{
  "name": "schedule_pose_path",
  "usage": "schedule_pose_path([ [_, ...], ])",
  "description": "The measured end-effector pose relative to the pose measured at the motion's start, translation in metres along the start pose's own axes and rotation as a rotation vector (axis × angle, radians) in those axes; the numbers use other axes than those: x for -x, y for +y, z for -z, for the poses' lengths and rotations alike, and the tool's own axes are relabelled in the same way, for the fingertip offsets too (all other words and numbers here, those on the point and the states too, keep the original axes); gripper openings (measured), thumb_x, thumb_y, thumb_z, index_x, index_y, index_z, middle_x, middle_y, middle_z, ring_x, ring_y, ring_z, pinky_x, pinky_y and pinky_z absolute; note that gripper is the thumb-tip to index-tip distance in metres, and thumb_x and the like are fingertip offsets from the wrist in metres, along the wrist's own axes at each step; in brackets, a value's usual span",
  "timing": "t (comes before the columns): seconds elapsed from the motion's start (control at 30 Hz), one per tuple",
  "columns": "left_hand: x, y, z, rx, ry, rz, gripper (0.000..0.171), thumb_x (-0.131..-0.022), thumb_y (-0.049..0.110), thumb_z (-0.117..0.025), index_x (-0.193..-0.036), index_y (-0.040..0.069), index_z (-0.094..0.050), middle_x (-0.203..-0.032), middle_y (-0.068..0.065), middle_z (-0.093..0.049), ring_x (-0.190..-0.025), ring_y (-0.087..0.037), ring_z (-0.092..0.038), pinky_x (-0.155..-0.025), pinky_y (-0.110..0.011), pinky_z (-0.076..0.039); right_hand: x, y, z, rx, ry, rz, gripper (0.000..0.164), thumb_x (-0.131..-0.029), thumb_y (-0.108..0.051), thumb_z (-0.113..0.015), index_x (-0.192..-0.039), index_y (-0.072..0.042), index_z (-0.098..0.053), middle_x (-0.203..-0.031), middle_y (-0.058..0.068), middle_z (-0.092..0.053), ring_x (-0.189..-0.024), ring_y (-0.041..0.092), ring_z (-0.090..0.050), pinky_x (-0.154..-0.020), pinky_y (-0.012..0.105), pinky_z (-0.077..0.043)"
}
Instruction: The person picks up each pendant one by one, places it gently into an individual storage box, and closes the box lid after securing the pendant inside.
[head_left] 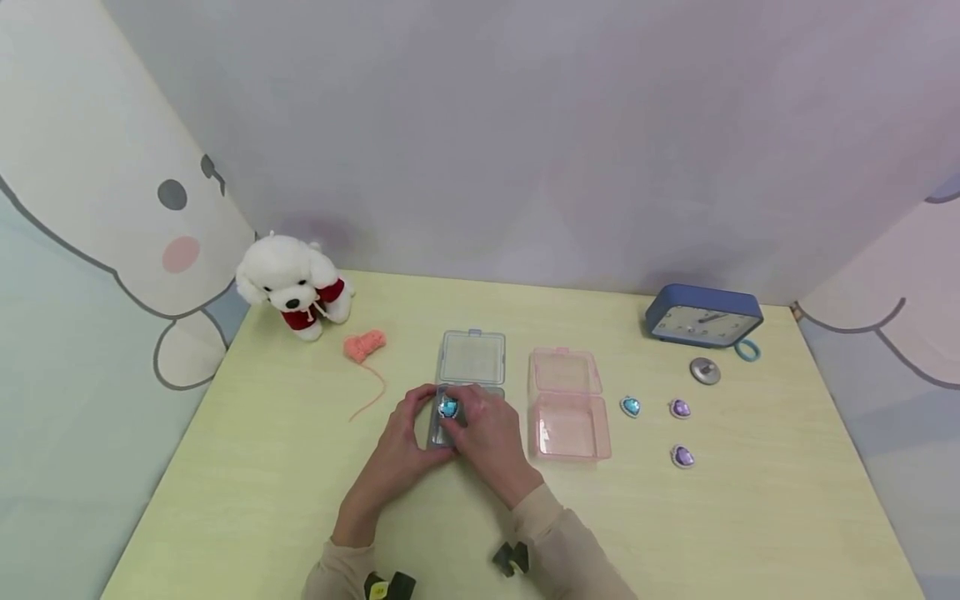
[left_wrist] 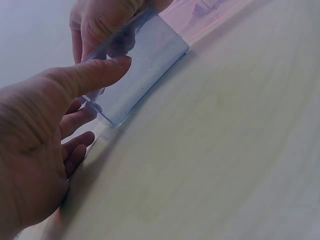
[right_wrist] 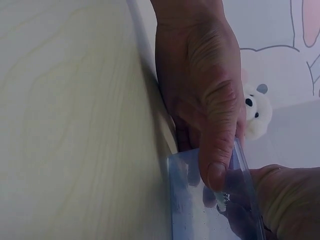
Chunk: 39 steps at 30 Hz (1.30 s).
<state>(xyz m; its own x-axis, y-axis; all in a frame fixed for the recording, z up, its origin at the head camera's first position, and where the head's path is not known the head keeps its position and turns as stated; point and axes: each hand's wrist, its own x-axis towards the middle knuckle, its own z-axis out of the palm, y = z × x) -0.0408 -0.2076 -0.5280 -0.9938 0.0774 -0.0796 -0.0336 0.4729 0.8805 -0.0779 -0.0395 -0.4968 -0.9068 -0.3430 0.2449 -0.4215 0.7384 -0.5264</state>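
A clear blue plastic box [left_wrist: 145, 65] stands on the table with its lid [head_left: 472, 358] folded back, away from the person. My left hand [head_left: 401, 446] grips the box at its left end, the thumb lying across the front wall. Between the thumb and index finger of my right hand [head_left: 486, 429] is a blue heart-shaped gem [head_left: 447, 407], held in the left part of the box. Through the box wall in the right wrist view, the gem [right_wrist: 221, 200] shows only blurred. The right hand covers much of the box's inside.
Right of the blue box is an open pink box [head_left: 572, 427]. Beyond it lie another blue gem [head_left: 631, 406], two purple gems [head_left: 680, 408], a round grey metal piece [head_left: 705, 371], a blue ring [head_left: 747, 350] and a clock [head_left: 705, 317]. Orange yarn [head_left: 365, 344] and a plush dog [head_left: 296, 287] are left.
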Motion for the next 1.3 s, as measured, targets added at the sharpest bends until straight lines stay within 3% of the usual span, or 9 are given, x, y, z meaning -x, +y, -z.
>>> schedule_pose_path([
  [0.53,-0.005,0.001,-0.002,0.000,0.000,-0.036,0.096,-0.076,0.024,-0.097,-0.153,0.015,-0.041,-0.158,-0.012,-0.050,-0.147,-0.035,-0.041,-0.121,-0.060,-0.032,0.002,0.006,0.000,-0.038,0.035,0.006,0.037,-0.083,-0.020,-0.090,-0.116,-0.012,-0.077,-0.108,0.004,-0.078,-0.088,0.026,-0.072,-0.071,0.041,-0.058],
  [0.67,-0.005,0.001,-0.003,-0.005,-0.007,-0.018,0.096,-0.077,0.025,-0.097,-0.154,0.017,-0.040,-0.159,-0.011,-0.048,-0.148,-0.034,-0.040,-0.122,-0.059,-0.031,0.004,0.010,0.002,-0.126,0.065,0.028,0.035,-0.085,-0.016,-0.089,-0.117,-0.010,-0.076,-0.104,0.006,-0.076,-0.083,0.022,-0.069,-0.070,0.037,-0.057],
  [0.87,-0.003,0.001,-0.003,0.003,-0.014,0.000,0.097,-0.077,0.027,-0.096,-0.155,0.020,-0.039,-0.161,-0.008,-0.047,-0.149,-0.034,-0.040,-0.120,-0.062,-0.032,0.005,0.016,0.010,-0.366,0.165,0.097,0.030,-0.087,0.000,-0.083,-0.114,-0.002,-0.073,-0.095,0.012,-0.072,-0.075,0.018,-0.064,-0.063,0.030,-0.054],
  [0.97,-0.002,0.001,-0.003,0.008,-0.014,0.016,0.096,-0.078,0.030,-0.096,-0.155,0.022,-0.039,-0.162,-0.007,-0.046,-0.149,-0.034,-0.039,-0.120,-0.063,-0.032,0.004,0.019,0.019,-0.408,0.209,0.137,0.028,-0.087,0.004,-0.082,-0.114,0.001,-0.072,-0.099,0.014,-0.074,-0.076,0.018,-0.066,-0.063,0.031,-0.057],
  [1.3,0.000,0.002,-0.001,0.010,-0.005,0.019,0.098,-0.077,0.029,-0.097,-0.155,0.023,-0.039,-0.163,-0.006,-0.047,-0.151,-0.033,-0.037,-0.122,-0.063,-0.030,0.015,0.045,0.060,-0.288,0.320,0.112,0.029,-0.086,0.004,-0.084,-0.113,-0.001,-0.075,-0.102,0.013,-0.076,-0.074,0.015,-0.065,-0.057,0.029,-0.055],
])
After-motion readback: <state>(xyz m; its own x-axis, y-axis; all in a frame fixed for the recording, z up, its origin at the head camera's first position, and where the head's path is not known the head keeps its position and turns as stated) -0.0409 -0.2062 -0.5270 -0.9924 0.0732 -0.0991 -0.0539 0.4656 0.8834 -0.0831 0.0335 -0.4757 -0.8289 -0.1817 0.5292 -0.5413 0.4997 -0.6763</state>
